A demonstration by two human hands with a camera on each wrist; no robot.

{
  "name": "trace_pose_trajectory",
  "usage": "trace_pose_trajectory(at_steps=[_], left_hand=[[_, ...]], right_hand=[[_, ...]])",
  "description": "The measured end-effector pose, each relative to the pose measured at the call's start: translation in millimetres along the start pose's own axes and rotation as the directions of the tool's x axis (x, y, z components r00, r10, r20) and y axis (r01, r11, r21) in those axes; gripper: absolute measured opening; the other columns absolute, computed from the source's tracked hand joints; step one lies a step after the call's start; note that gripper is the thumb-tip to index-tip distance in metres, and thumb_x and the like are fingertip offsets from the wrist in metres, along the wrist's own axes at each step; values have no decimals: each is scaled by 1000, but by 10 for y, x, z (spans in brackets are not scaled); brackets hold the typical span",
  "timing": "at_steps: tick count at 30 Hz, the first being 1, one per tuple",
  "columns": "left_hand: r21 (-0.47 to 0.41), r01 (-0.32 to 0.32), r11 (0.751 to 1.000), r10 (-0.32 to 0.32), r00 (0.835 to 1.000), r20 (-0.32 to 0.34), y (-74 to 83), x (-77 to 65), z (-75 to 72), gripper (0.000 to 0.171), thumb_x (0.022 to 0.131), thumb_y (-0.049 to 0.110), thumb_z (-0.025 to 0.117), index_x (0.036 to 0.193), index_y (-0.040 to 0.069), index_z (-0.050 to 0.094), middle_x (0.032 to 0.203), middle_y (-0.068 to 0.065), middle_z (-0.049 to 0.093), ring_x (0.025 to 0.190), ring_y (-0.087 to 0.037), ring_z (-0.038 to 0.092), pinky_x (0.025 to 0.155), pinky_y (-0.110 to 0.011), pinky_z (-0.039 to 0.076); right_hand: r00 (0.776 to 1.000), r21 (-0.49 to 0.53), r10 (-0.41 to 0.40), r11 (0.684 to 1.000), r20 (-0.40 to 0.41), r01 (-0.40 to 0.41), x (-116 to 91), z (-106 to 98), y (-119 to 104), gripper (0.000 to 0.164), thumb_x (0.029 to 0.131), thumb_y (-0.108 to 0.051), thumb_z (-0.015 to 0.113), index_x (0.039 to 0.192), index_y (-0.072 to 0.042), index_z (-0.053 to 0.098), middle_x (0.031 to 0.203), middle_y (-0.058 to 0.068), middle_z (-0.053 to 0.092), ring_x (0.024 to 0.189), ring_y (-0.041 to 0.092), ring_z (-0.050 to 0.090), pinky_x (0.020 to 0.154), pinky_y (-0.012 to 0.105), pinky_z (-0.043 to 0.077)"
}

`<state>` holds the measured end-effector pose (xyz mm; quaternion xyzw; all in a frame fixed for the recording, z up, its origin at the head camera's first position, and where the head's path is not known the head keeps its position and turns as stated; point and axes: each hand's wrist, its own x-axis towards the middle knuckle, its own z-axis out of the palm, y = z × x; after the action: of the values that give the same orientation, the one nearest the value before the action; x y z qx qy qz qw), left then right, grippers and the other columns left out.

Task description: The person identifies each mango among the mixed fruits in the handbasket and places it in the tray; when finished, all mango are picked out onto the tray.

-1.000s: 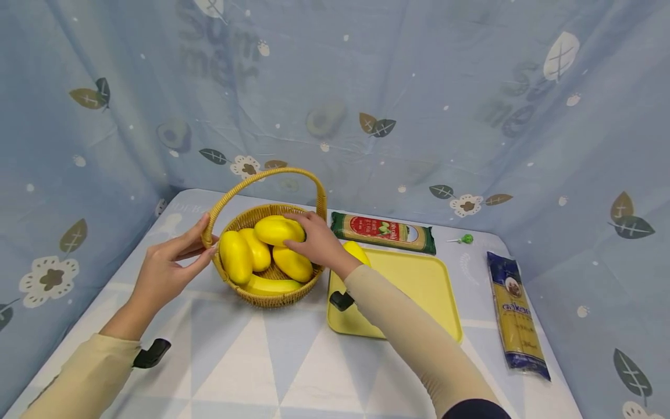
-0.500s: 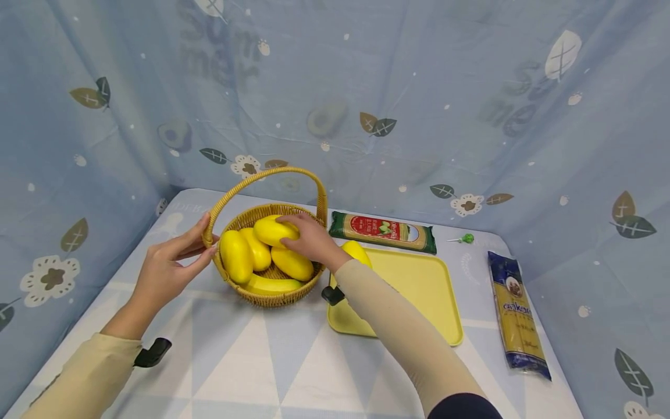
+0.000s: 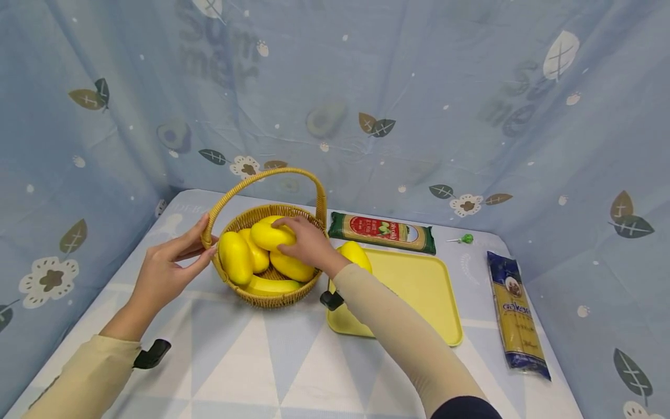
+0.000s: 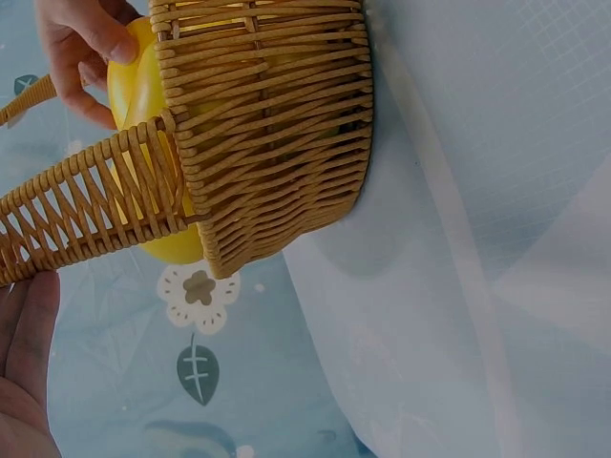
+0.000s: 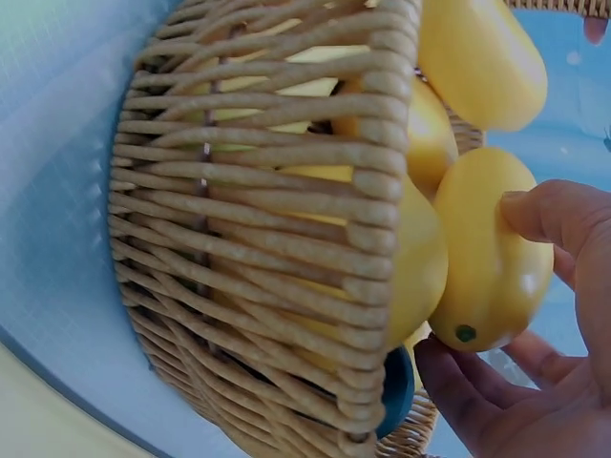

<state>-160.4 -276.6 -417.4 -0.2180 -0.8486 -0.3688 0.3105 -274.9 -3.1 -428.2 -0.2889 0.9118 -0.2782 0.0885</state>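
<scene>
A round wicker basket (image 3: 274,301) with a tall arched handle (image 3: 282,170) holds several yellow mangoes (image 3: 235,257). My left hand (image 3: 167,262) pinches the handle's left base between thumb and fingers. On top of the pile, the upper mango (image 5: 492,243) is in the grip of my right hand (image 3: 309,241), thumb on one side and fingers on the other. A green stem spot shows at that mango's end in the right wrist view. Low inside the basket is a dark teal rounded thing (image 5: 396,391), mostly hidden by the weave.
Right of the basket lies a yellow tray (image 3: 413,291), another mango (image 3: 356,254) at its back left corner, partly behind my right arm. Behind it is a green and red pasta packet (image 3: 384,231). A green lollipop (image 3: 464,238) and a blue-ended spaghetti packet (image 3: 515,314) lie farther right.
My right hand and the upper mango have shifted slightly left over the pile. My left hand keeps its hold on the handle, and the basket stays in place.
</scene>
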Motion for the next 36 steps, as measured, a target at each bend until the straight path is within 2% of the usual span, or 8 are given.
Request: trace_pose_trajectory(at_steps=[3,5,11,14,18,25,32,36], left_hand=[[-1,5,1000,-5,1000,-1,5,-2,5,88,69,-19,83,147,10,55,107,-15,76,99,17,60,81,-6,51],[-2,5,1000,-5,1000,-2,8,-3,8,88,69,-19,84,147,10,54,107,-15,76,99,17,60,81,-6,51],[0,10,1000,-10,1000,-1,8,-12,2,88,69,-19,83,147,10,54,106,-15,76,98,18,60,80,-6,51],[-1,4,1000,-4,1000,-3,1,-13,3,89,69,-20,83,147,10,54,105,-15,76,99,17,60,80,-6,51],[-4,-9,1000,9,1000,-6,-10,-6,6,89,68,-20,84,147,9,55,106,-15,76,99,16,61,81,-7,51],[-4,-9,1000,9,1000,-8,-12,7,1,89,68,-20,84,146,9,55,105,-15,76,99,16,61,81,-7,51],[-4,5,1000,-5,1000,-5,10,3,-2,88,68,-20,83,146,9,55,105,-16,76,99,17,60,81,-6,51],[-3,13,1000,-13,1000,1,25,0,1,88,69,-20,83,147,10,55,105,-16,76,99,18,60,81,-6,51]], right_hand=[[1000,-7,-13,1000,-11,13,-35,6,-5,48,98,-32,69,144,-30,54,138,5,48,107,19,57,93,34,52],[1000,-17,-19,1000,-17,19,-61,2,-11,48,98,-31,69,144,-29,54,137,5,48,105,18,56,92,33,52],[999,-32,-11,999,-41,9,-156,-29,-12,50,97,-33,70,144,-28,54,145,6,46,117,22,55,101,37,51],[998,-10,-15,1000,-58,14,-255,-68,26,50,96,-33,71,144,-28,55,146,6,45,117,23,56,100,37,52],[996,32,-28,999,-86,30,-436,-135,117,50,96,-34,71,143,-28,55,138,4,48,107,21,56,92,37,53],[985,150,2,988,-175,25,-789,-279,297,49,93,-32,74,140,-31,58,134,1,49,105,22,56,88,39,54],[963,143,68,989,-262,-31,-1149,-414,531,49,90,-30,76,137,-30,60,133,3,51,107,24,55,93,44,55],[951,127,97,990,-294,-62,-1373,-488,714,51,89,-26,77,137,-28,60,132,5,51,108,26,55,91,45,56]])
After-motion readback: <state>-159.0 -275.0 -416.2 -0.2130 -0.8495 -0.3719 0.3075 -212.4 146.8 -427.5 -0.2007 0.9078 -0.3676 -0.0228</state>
